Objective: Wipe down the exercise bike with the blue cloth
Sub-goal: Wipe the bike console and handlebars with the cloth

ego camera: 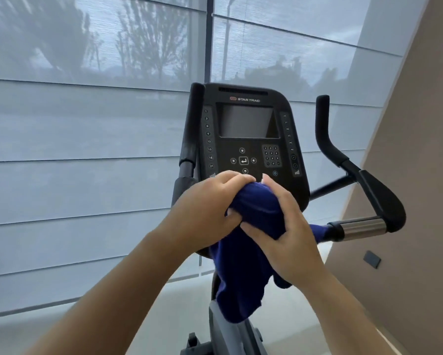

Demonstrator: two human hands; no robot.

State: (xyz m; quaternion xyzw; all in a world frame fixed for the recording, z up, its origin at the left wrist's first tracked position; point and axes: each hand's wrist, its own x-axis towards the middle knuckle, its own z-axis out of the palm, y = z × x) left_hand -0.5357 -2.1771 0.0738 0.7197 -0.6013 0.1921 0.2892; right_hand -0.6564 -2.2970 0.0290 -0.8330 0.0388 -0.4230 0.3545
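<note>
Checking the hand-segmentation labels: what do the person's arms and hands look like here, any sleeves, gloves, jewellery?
Both forearms are bare up to the frame edge; no sleeve shows. The left hand and right hand wear no gloves. No watch, bracelet or ring is visible on the parts that show, and no markings. Fingernails look short and unpainted.

Console (pixel 246 134) bottom edge hidden behind hands, blue cloth (pixel 243 265).

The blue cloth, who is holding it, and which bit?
Both hands hold the blue cloth: the left hand and right hand grip its bunched-up top, and the rest hangs loose below.
</note>
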